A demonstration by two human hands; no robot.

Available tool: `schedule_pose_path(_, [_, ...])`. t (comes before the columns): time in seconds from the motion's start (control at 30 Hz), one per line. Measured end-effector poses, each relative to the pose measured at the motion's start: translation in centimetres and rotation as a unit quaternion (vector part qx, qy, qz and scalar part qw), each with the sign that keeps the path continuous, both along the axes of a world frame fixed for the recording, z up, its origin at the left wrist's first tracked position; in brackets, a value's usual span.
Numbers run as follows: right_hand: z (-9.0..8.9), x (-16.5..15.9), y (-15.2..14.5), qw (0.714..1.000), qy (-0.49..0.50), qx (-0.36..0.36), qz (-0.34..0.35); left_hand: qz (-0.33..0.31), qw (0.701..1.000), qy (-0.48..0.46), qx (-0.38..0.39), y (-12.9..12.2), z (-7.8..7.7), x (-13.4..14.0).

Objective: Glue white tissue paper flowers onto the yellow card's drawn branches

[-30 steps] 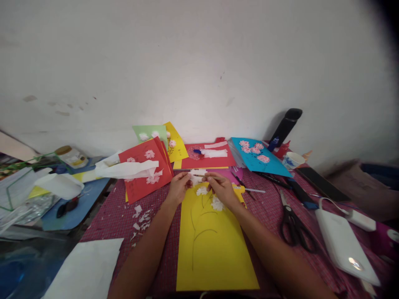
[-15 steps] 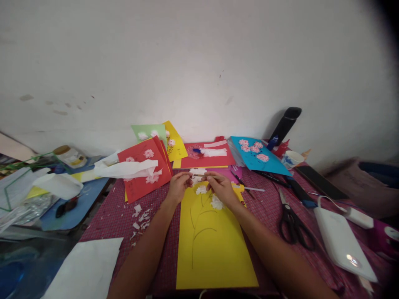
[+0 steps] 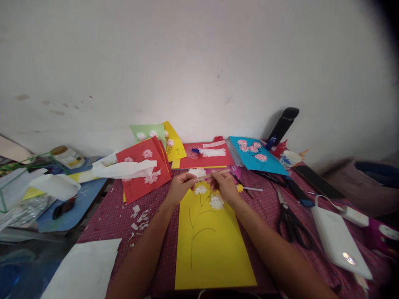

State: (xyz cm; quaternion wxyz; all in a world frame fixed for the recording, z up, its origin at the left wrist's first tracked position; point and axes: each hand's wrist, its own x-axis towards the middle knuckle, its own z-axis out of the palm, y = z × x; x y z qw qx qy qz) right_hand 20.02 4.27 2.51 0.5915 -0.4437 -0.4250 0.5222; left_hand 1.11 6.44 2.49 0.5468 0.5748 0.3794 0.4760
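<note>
Above the top of a yellow sheet point(image 3: 215, 257), my left hand point(image 3: 180, 187) pinches one end of a narrow pale paper strip point(image 3: 204, 177). Closed on the strip's other end is my right hand point(image 3: 227, 187). A thin light-brown stick point(image 3: 225, 171) shows at the right fingers; how it lies against the paper is too small to tell. The sheet carries drawn dark stems and two white crumpled paper flowers, one point(image 3: 200, 189) below the strip and one point(image 3: 217, 202) by my right wrist. Behind the hands lies a white paper piece point(image 3: 197, 171). My right hand partly hides a yellow glue gun point(image 3: 239, 188).
Black-handled scissors point(image 3: 293, 228) and a white power bank point(image 3: 341, 243) lie right. Red flower cards point(image 3: 140, 182) stand left under white paper strips point(image 3: 124, 169); paper scraps point(image 3: 140, 220) lie nearer. A blue flower card point(image 3: 258, 155), paint bottles point(image 3: 279, 148) and a cup point(image 3: 289, 159) are back right.
The thin stick between my hands has shifted toward my right hand, and a pale paper strip now spans between the fingers. The view has shifted slightly.
</note>
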Motion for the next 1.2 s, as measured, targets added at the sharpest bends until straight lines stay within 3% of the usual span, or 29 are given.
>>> schedule_pose_path(0.1, [0.2, 0.1, -0.2, 0.999, 0.035, 0.02, -0.008, -0.023, 0.999, 0.029, 0.007, -0.5, 0.5, 0.1])
schedule_pose_path(0.23, [0.8, 0.4, -0.6, 0.995, 0.056, 0.047, 0.064, -0.037, 0.998, 0.041, 0.003, -0.7, 0.8, -0.2])
schedule_pose_path(0.4, [0.9, 0.7, -0.5, 0.994, -0.064, 0.068, 0.056, -0.096, 0.989, 0.113, 0.003, -0.6, 0.6, -0.7])
schedule_pose_path(0.57, [0.3, 0.5, -0.4, 0.983, -0.162, 0.042, 0.081, -0.114, 0.955, 0.256, 0.103, -0.8, 0.1, -0.6])
schedule_pose_path(0.7, [0.0, 0.1, -0.7, 0.968, -0.225, 0.061, 0.096, -0.11, 0.923, 0.328, 0.165, -0.9, 0.0, -0.4])
schedule_pose_path(0.9, [0.0, -0.4, -1.2, 0.931, -0.342, 0.094, 0.081, -0.117, 0.909, 0.35, 0.193, -0.6, -0.3, -0.7])
schedule_pose_path(1.2, [0.1, -0.5, -1.3, 0.879, -0.446, 0.154, 0.065, -0.069, 0.901, 0.367, 0.22, 0.1, -1.1, -1.1])
